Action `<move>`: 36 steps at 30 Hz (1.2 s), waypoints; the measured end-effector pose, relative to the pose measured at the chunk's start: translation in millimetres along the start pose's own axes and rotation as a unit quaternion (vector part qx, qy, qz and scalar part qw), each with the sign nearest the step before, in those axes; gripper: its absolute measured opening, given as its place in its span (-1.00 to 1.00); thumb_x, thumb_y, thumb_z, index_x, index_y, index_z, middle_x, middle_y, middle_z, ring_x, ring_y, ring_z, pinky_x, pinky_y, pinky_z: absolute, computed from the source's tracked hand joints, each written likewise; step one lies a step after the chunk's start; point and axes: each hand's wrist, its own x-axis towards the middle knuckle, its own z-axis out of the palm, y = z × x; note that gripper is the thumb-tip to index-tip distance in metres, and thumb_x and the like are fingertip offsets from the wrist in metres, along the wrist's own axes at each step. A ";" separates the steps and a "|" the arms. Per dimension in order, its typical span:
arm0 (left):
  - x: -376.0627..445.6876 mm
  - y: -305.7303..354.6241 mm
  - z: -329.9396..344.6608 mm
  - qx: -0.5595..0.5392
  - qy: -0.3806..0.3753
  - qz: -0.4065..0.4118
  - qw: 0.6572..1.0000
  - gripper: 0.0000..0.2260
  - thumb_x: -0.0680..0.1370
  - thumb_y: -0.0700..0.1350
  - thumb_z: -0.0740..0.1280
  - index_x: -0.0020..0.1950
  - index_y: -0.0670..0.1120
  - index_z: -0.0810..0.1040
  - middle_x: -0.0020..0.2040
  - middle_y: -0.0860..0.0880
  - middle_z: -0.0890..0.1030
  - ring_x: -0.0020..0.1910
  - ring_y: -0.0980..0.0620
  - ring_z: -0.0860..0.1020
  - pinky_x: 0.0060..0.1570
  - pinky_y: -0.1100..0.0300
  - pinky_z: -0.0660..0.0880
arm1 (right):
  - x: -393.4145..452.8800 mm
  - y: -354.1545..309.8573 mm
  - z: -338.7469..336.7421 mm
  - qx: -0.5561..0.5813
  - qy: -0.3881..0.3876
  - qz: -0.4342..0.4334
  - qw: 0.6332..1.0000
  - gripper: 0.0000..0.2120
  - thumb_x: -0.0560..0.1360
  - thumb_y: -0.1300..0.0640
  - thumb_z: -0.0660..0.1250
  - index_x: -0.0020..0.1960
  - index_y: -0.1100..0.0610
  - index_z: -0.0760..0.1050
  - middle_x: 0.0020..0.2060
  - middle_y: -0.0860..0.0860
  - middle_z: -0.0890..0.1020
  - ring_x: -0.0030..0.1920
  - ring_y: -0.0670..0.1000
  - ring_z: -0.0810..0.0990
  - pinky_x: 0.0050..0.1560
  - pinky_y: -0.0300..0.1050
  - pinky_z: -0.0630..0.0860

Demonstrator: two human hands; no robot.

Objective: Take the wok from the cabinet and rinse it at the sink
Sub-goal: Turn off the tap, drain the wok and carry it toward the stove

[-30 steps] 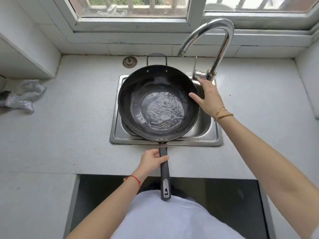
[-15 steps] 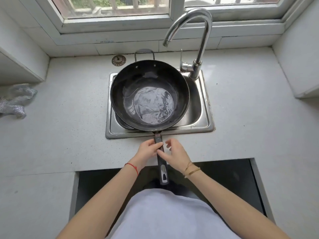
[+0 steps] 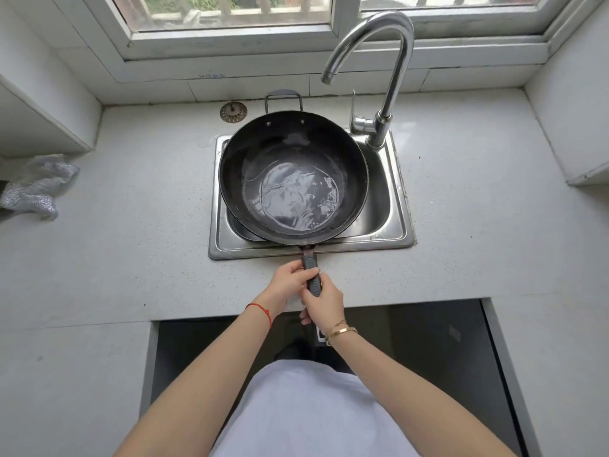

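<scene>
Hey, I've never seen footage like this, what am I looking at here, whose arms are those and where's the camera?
The camera is worn on a person's head, looking down, so the two bare arms are that person's own; no robot is involved. Both hands grip the long handle of a black wok: the left hand nearer the pan, the right hand just behind it. The wok sits over a steel sink with a pool of water in its bottom. The tap arches above; no stream of water shows. On the pale countertop lie a round sink strainer by the wall and a silvery crumpled cloth at far left.
</scene>
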 end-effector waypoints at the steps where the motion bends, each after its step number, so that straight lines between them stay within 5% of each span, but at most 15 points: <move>1: 0.5 -0.2 0.9 -0.004 0.002 -0.002 1.000 -0.70 0.55 -0.19 0.40 0.27 -0.22 0.53 0.04 -0.12 0.65 -0.06 0.03 0.63 -0.24 0.28 0.56 | -1.3 0.8 -0.8 -0.004 0.002 0.001 1.000 -0.83 0.56 0.11 0.31 0.13 0.11 0.44 -0.25 0.06 0.63 -0.50 -0.01 0.62 -0.49 -0.13 0.61; 19: -13.5 -2.7 7.3 -0.098 -0.047 0.027 0.994 -0.72 0.57 -0.24 0.36 0.27 -0.27 0.52 0.08 -0.17 0.67 0.06 0.01 0.64 -0.04 0.29 0.60 | -11.1 -0.2 -1.2 -0.036 0.073 -0.006 0.997 -0.73 0.56 0.04 0.30 -0.28 0.12 0.48 -0.44 0.09 0.55 -0.56 0.04 0.51 -0.64 -0.23 0.39; 22: -19.7 -3.9 8.1 -0.121 -0.061 0.026 0.990 -0.71 0.58 -0.24 0.34 0.29 -0.24 0.51 0.08 -0.14 0.66 0.08 0.04 0.64 -0.02 0.27 0.60 | -12.9 4.4 -0.8 -0.057 0.091 -0.028 0.994 -0.71 0.53 0.02 0.32 -0.31 0.13 0.49 -0.45 0.05 0.56 -0.48 0.05 0.54 -0.49 -0.05 0.50; 28: -31.4 11.1 15.7 -0.149 -0.100 0.051 0.982 -0.71 0.58 -0.32 0.31 0.30 -0.29 0.49 0.08 -0.12 0.65 0.07 0.03 0.65 0.06 0.24 0.59 | -19.3 3.0 -14.4 -0.096 0.130 -0.108 0.981 -0.74 0.54 0.02 0.34 -0.23 0.17 0.54 -0.40 0.04 0.58 -0.37 0.05 0.56 -0.37 -0.03 0.50; 36: -45.6 29.9 21.5 -0.142 -0.087 0.103 0.981 -0.75 0.54 -0.36 0.35 0.21 -0.31 0.54 0.04 -0.16 0.67 -0.01 -0.01 0.68 0.08 0.18 0.61 | -29.2 -17.4 -32.3 -0.041 0.099 -0.124 0.986 -0.78 0.56 0.09 0.35 -0.26 0.09 0.51 -0.44 0.01 0.54 -0.45 -0.02 0.51 -0.46 -0.29 0.42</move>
